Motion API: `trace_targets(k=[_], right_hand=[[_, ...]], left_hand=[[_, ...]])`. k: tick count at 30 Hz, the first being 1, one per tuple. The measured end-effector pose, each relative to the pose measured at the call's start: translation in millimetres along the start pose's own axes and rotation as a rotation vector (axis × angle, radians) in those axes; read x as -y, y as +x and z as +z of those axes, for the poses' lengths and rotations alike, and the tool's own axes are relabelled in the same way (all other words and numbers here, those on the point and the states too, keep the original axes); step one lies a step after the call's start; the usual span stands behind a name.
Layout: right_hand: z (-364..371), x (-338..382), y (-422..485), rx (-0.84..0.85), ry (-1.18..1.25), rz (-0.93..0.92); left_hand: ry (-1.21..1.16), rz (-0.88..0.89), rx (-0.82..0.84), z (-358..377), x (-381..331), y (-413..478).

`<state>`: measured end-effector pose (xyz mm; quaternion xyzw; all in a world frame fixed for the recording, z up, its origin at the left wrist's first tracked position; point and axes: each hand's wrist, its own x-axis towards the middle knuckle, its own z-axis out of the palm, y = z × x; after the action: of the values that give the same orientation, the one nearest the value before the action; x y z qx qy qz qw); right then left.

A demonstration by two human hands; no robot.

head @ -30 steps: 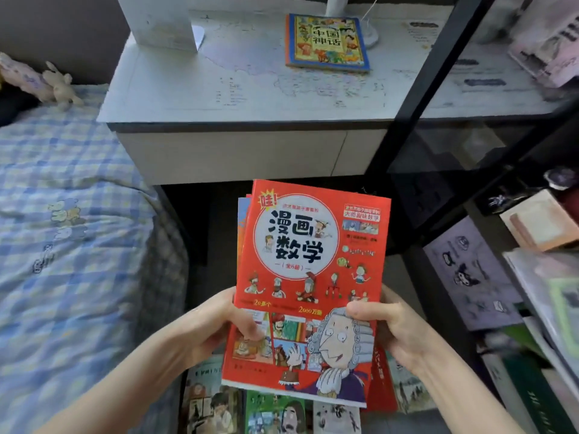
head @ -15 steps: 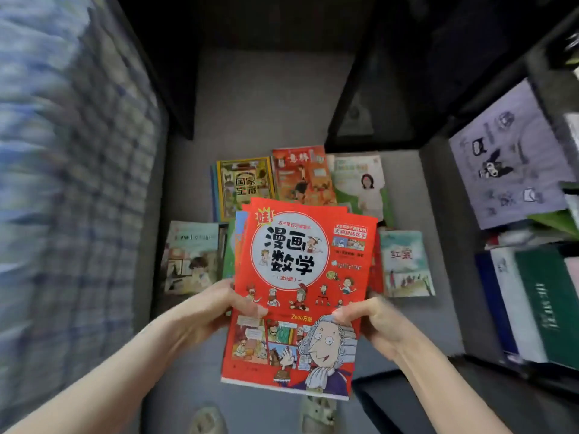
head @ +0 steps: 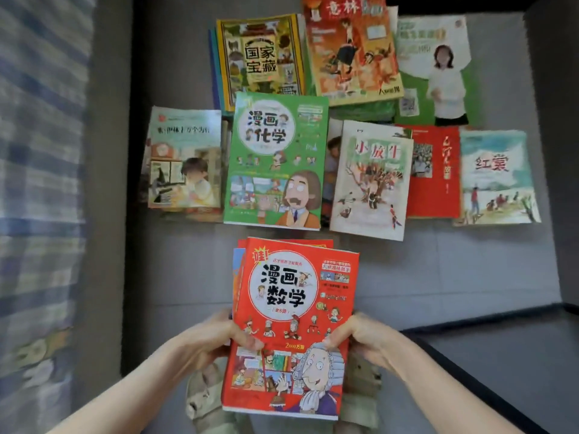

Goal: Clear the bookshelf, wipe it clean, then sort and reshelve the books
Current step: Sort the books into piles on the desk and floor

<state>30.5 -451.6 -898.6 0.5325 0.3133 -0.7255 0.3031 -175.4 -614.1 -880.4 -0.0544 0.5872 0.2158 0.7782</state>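
**Item held:** stack of comic books (head: 291, 324), red cover on top, face up, in the air above the floor (head: 438, 277) and nearer the person than the laid-out rows. Blue and orange edges fan out beneath at upper left. The stack probably holds three or more copies, but the blur prevents a firm count.

**Grip:** left hand (head: 216, 339) and right hand (head: 363, 338), one on each long edge. The fingers (head: 247, 342) are curled round the stack, with the thumbs pressed on the cover.

**Change from half a second ago:** the stack sits lower in view and no longer overlaps the floor books. This uncovers the green comic book (head: 275, 161) and the tree-cover book (head: 371, 180). The shelved volumes formerly at the right edge are out of view.

**Floor books, top covers counted: eight.**
- Far row, three:
  - yellow book (head: 260, 57), on top of a pile
  - orange magazine (head: 351, 48)
  - green-and-white book (head: 438, 70)
- Near row, five:
  - pale book with a child (head: 185, 161)
  - green comic book
  - tree-cover book
  - plain red book (head: 435, 173)
  - watercolour book (head: 498, 177)
- Neighbouring books touch or overlap, and one further cover shows as a sliver between the green comic book and the tree-cover book.

**Surroundings:**
- Two slippers (head: 200, 393), partly hidden under the stack.
- One bed (head: 40, 183) with a blue checked cover, along the left.
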Motion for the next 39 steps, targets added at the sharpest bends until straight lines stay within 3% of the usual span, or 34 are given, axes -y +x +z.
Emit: trace_targets(k=[11, 17, 20, 26, 30, 34, 39], right_hand=[[-22.3, 12.5, 80.4, -0.005, -0.333, 0.076], [-40.0, 57.6, 73.3, -0.043, -0.488, -0.032], [-40.9, 64.5, 72.0, -0.054, -0.547, -0.049], [-41.9, 52.9, 67.8, -0.066, -0.614, -0.204], [-36.3, 40.8, 57.8, -0.053, -0.478, -0.34], [-22.4, 32.7, 41.5, 0.071, -0.257, -0.448], [-25.8, 47.3, 8.3, 0.111, -0.333, -0.62]], left_hand=[[0.151, -0.077, -0.034, -31.6, 11.3, 86.5], [0.698, -0.073, -0.179, -35.3, -29.4, 88.8], [0.848, -0.119, -0.195, -29.5, -41.9, 84.9], [0.773, -0.052, -0.172, -41.7, -35.6, 87.6], [0.754, -0.014, -0.184, -41.7, -28.5, 84.4], [0.776, 0.017, -0.151, -41.7, -29.4, 66.2], [0.831, 0.087, -0.038, -38.4, -43.0, 33.2]])
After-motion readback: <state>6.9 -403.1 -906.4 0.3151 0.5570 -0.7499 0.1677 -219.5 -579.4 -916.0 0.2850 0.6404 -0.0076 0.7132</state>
